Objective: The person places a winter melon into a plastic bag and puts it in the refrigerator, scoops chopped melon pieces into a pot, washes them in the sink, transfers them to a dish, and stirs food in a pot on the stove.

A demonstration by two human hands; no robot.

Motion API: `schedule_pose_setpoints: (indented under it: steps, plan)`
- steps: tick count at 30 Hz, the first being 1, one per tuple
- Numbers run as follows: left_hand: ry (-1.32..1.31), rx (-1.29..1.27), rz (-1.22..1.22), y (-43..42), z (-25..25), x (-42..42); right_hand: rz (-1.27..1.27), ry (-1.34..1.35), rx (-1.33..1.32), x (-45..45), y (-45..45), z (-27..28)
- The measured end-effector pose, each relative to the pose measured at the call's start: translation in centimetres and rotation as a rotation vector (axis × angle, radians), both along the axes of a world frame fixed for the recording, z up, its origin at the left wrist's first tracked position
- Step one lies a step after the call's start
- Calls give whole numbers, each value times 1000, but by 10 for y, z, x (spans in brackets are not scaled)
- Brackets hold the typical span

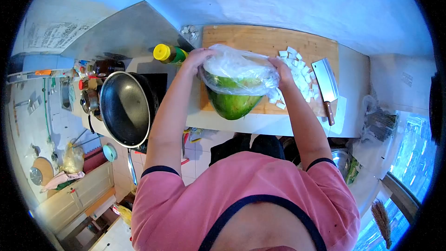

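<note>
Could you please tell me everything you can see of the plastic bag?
The plastic bag looks thin, see-through and creased, with whitish highlights. It lies over part of a large green melon, whose end nearest the person is uncovered. The left-hand grip is at the bag's left edge and the right-hand grip at its right. It sits above the wooden cutting board. What lies beneath its whitest part is unclear.
</note>
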State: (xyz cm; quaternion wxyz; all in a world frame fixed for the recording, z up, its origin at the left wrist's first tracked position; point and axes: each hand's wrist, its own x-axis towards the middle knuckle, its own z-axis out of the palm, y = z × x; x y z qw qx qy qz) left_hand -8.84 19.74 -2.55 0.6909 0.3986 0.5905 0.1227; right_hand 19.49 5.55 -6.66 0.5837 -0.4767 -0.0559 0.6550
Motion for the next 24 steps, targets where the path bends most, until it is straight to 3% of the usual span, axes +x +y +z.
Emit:
schedule_pose_setpoints:
  steps: [2,5,7,9,10,15,17,18,20,24]
  plan:
    - [59,20,-28,3,-3,3,160,115,-25,5,5,-34]
    - [52,-192,-97,3,6,8,163,187,-150,-2,9,-36]
    - [-6,-293,25,0,8,10,184,192,-117,-2,11,-51]
    - [-139,-362,25,3,-23,0,206,200,-88,-2,12,-53]
    - [-274,-424,24,4,-34,-2,233,151,-157,-4,15,-42]
    - [-325,-312,54,-13,-43,-2,309,-82,-266,-6,22,-57]
    - [-329,-296,95,-20,-48,-6,426,-232,51,1,16,-105]
    - [-332,-287,117,-22,-54,-10,427,-233,51,4,18,-99]
    - [-332,-274,172,-27,-64,-17,716,-848,66,9,15,-86]
    - [-353,-260,206,-19,-75,-12,637,-801,-204,1,38,-42]
